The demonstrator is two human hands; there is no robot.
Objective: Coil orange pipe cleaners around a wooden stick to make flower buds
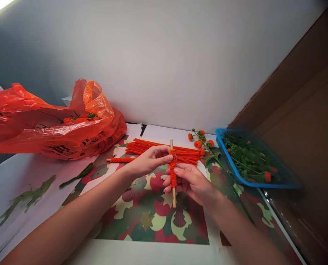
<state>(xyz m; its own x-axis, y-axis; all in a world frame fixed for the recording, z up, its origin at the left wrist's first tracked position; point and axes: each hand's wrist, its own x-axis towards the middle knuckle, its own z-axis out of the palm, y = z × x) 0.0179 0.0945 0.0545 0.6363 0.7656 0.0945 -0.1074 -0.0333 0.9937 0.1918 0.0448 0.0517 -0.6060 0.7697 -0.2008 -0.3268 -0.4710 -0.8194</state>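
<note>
A thin wooden stick [174, 198] stands nearly upright between my hands, with an orange pipe cleaner [173, 178] coiled around its middle. My left hand [153, 159] pinches the upper end of the coil between thumb and fingers. Lower down, my right hand [193, 180] grips the coil with the thumb in front and the fingers behind. Just beyond lies a bundle of straight orange pipe cleaners [144, 146], partly hidden by my hands. Another orange-wrapped stick [121, 160] lies flat beside my left wrist.
A red plastic bag [70, 140] holding orange flowers stands at left. At right is a blue basket [230, 162] of green stems. An orange flower sprig [198, 144] lies beside it. Patterned paper [153, 221] covers the table; green leaves [77, 176] lie left, and a brown board [299, 103] rises right.
</note>
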